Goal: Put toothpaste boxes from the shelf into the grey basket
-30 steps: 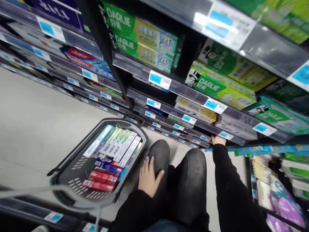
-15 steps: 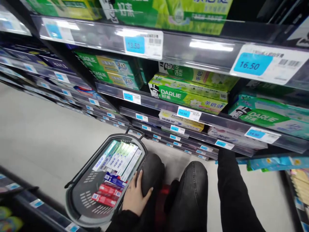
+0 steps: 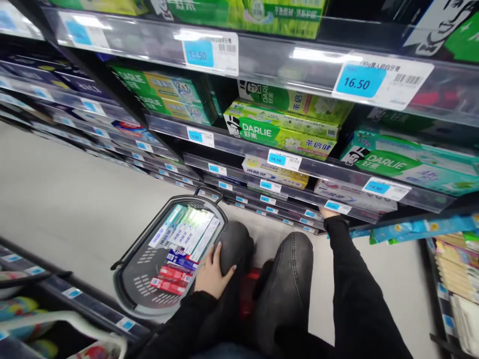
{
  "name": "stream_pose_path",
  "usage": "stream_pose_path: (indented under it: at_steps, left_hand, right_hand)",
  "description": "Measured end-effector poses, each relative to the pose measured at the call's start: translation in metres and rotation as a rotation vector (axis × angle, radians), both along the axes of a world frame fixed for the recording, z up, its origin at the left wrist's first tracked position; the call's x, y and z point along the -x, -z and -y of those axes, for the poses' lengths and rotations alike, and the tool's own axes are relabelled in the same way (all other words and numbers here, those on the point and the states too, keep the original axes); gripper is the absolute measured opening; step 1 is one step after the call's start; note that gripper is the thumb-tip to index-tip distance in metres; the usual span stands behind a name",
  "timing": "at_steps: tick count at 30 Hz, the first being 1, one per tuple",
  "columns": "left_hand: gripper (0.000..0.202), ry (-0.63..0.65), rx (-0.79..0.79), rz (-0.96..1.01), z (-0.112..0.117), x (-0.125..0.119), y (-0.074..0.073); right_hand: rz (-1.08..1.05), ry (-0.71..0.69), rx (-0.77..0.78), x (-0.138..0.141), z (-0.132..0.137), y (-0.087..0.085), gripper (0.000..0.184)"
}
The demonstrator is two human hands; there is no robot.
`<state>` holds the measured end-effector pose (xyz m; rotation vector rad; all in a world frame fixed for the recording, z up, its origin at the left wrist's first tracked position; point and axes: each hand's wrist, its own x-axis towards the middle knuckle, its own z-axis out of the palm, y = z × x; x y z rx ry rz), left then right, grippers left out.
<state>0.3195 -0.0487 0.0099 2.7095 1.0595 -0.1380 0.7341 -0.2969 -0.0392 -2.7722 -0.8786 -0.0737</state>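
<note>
My left hand lies on my left knee with its fingers apart, holding nothing. Beside that knee, a grey shopping basket stands on the floor. Inside it are white and green toothpaste boxes, a blue box and red boxes. My right arm stretches toward the lower shelves, and only the wrist end of my right hand shows, below a price tag. Its fingers are hidden by the shelf edge. Just above it sits a pale toothpaste box.
Shelves ahead carry green Darlie toothpaste boxes, a teal Darlie box and a yellow-and-white box. Another shelf edge runs along the lower left. Blue packets jut out at the right.
The view has shifted a little, and the shelves sit higher in it. My right wrist now shows past the sleeve under the shelf edge. My left hand stays on the knee.
</note>
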Motion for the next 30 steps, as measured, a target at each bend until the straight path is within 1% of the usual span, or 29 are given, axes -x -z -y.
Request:
stream_pose_path:
  at_steps: [2, 4, 7, 9, 11, 12, 13, 14, 15, 16, 18, 19, 20, 22, 23, 24, 25, 27, 30]
  left_hand:
    - [0.078, -0.005, 0.004, 0.005, 0.001, -0.001, -0.001]
    - [0.079, -0.006, 0.009, 0.006, 0.002, -0.001, -0.002]
    - [0.08, -0.002, 0.015, 0.009, 0.002, 0.0, -0.001]
    - [0.08, -0.003, 0.023, 0.021, 0.002, 0.001, 0.001]
    - [0.082, 0.031, 0.057, 0.064, 0.004, 0.0, -0.001]
    - [0.084, 0.067, 0.095, 0.107, 0.006, -0.002, -0.005]
    - [0.088, 0.119, 0.16, 0.172, 0.009, -0.005, -0.012]
    - [0.092, 0.176, 0.254, 0.265, 0.014, -0.009, -0.023]
    - [0.096, 0.23, 0.371, 0.378, 0.019, -0.014, -0.038]
    - [0.1, 0.285, 0.518, 0.511, 0.026, -0.018, -0.056]
    - [0.106, 0.345, 0.795, 0.803, 0.043, -0.025, -0.102]
    - [0.107, 0.403, 0.872, 0.904, 0.051, -0.026, -0.127]
    - [0.104, 0.46, 0.899, 0.994, 0.059, -0.025, -0.153]
    - [0.083, 0.54, 0.857, 1.09, 0.074, -0.018, -0.201]
    - [0.072, 0.557, 0.833, 1.118, 0.08, -0.012, -0.22]
    - [0.065, 0.571, 0.803, 1.14, 0.086, -0.005, -0.237]
    - [0.059, 0.584, 0.768, 1.154, 0.091, 0.003, -0.25]
    - [0.055, 0.623, 0.684, 1.18, 0.099, 0.018, -0.268]
    - [0.051, 0.695, 0.538, 1.213, 0.111, 0.036, -0.28]
  right_hand:
    - [0.015, -0.074, -0.016, 0.02, -0.006, -0.002, 0.029]
    - [0.049, -0.144, -0.053, 0.045, -0.007, -0.005, 0.033]
    - [0.117, -0.238, -0.137, 0.083, -0.003, -0.016, 0.036]
    - [0.16, -0.297, -0.203, 0.107, 0.0, -0.028, 0.033]
    - [0.203, -0.347, -0.266, 0.13, 0.001, -0.046, 0.031]
    - [0.221, -0.367, -0.304, 0.142, 0.001, -0.058, 0.032]
    - [0.23, -0.382, -0.357, 0.154, 0.0, -0.071, 0.033]
    - [0.22, -0.391, -0.424, 0.167, 0.0, -0.086, 0.034]
    - [0.192, -0.396, -0.502, 0.18, 0.0, -0.102, 0.036]
    - [0.148, -0.399, -0.585, 0.194, 0.0, -0.119, 0.037]
    - [0.033, -0.408, -0.726, 0.22, 0.001, -0.153, 0.039]
    - [-0.019, -0.416, -0.778, 0.233, 0.003, -0.169, 0.039]
    - [-0.062, -0.428, -0.831, 0.245, 0.004, -0.184, 0.04]
    - [-0.122, -0.452, -0.943, 0.267, 0.007, -0.208, 0.042]
    - [-0.137, -0.463, -1.002, 0.277, 0.008, -0.218, 0.043]
    - [-0.143, -0.473, -1.058, 0.286, 0.009, -0.226, 0.044]
    - [-0.145, -0.482, -1.106, 0.295, 0.01, -0.233, 0.044]
    - [-0.149, -0.502, -1.172, 0.311, 0.013, -0.245, 0.043]
    - [-0.173, -0.52, -1.219, 0.331, 0.019, -0.257, 0.041]
